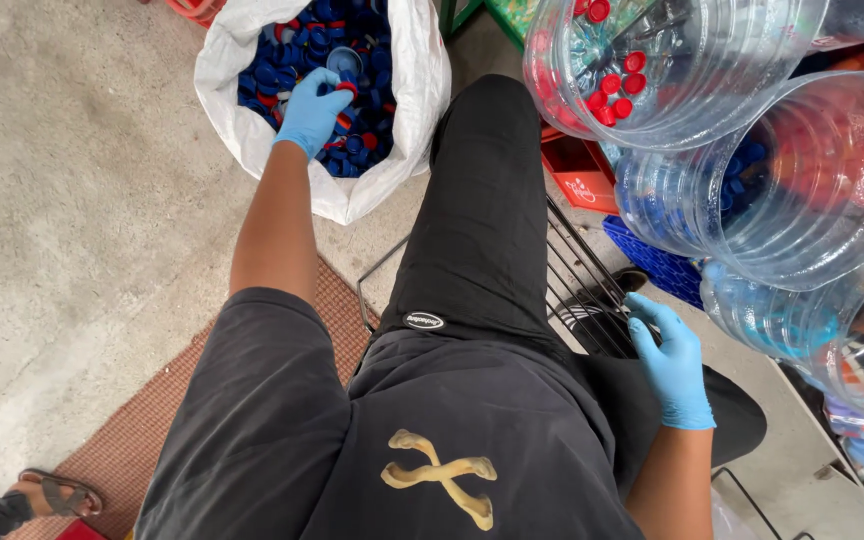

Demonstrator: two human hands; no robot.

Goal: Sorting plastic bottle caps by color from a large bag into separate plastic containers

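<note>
Left hand, in a blue glove, fingers curled down into a heap of blue and red plastic bottle caps, closing on a few of them. The caps fill a white woven sack standing open on the concrete floor. Right hand, also gloved, well right of the sack, lies flat with fingers together on a black wire rack. Beyond the rack, clear plastic jugs lie on their sides, caps inside.
</note>
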